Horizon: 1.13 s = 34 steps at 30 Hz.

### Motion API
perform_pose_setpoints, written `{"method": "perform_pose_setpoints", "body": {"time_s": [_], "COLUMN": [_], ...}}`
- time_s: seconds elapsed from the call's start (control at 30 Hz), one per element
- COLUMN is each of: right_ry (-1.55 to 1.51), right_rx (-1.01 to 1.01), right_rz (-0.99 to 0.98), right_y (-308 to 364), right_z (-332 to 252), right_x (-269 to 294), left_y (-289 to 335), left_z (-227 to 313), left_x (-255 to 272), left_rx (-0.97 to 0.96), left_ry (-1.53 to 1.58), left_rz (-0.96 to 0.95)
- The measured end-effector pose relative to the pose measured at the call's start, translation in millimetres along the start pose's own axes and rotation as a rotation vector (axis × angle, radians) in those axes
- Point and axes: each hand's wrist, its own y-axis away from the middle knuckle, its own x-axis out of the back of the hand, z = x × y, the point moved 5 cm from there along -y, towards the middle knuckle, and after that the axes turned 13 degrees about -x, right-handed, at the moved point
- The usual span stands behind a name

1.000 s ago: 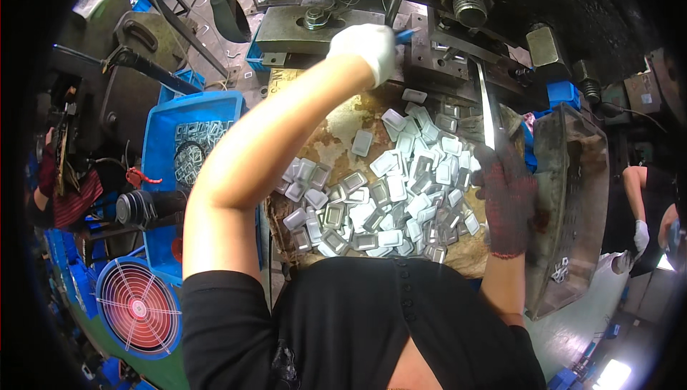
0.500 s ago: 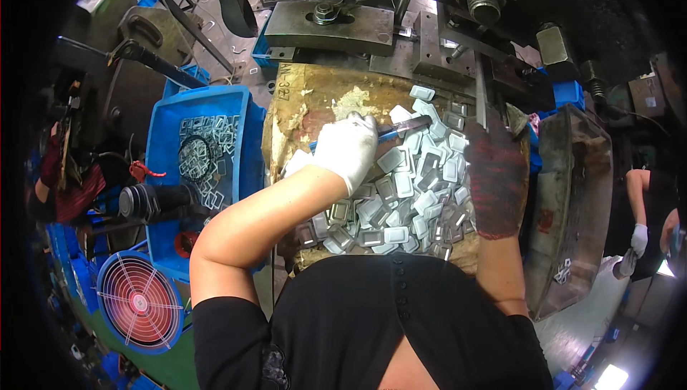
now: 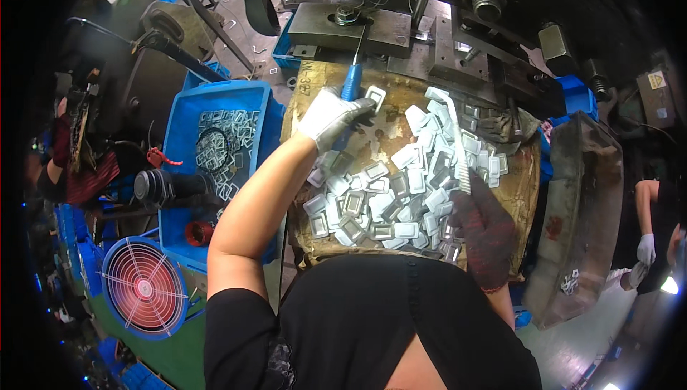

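Note:
My left hand, in a white glove with dark fingertips, is closed round the blue handle of a tool. A thin metal shaft points from that handle toward the press. At the same fingertips is a small rectangular metal frame; whether it is pinched or merely touching, I cannot tell. My right hand, in a dark red and black glove, is closed on the lower end of a long white strip with a ridged edge. The strip reaches across a heap of small grey-white tray-shaped metal parts.
The heap lies on a worn wooden board below a steel press block. A blue bin with thin metal frames stands left, near a fan. At right are a long metal trough and another person's gloved hand.
The blue-handled tool has swung from lying sideways to pointing away, and a small frame now shows at my left fingertips. My right hand has come nearer me, with the white strip in view.

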Motion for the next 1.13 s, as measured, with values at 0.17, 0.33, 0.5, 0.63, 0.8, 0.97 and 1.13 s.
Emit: {"method": "perform_pose_setpoints", "body": {"time_s": [0.17,0.33,0.5,0.63,0.8,0.97,1.13], "right_ry": [0.181,0.203,0.243,0.181,0.167,0.155,0.144], "right_rx": [0.097,0.140,0.181,0.123,0.114,0.172,0.103], "right_rz": [-0.149,-0.183,-0.175,-0.109,0.016,0.148,0.243], "right_y": [5,6,7,8,1,-14,-25], "right_z": [0,8,10,8,9,-3,-17], "right_x": [-11,-15,-16,-10,5,24,43], "left_y": [7,8,13,15,-4,-39,-90], "left_z": [3,-4,1,-2,11,55,99], "left_x": [-16,-20,-28,-17,8,-10,-54], "left_rx": [-0.028,-0.016,-0.007,0.014,0.005,-0.198,-0.314], "left_ry": [0.208,0.272,0.384,0.328,-0.271,-0.973,-1.387], "left_rz": [0.030,0.016,0.044,0.022,-0.218,-0.373,-0.443]}}
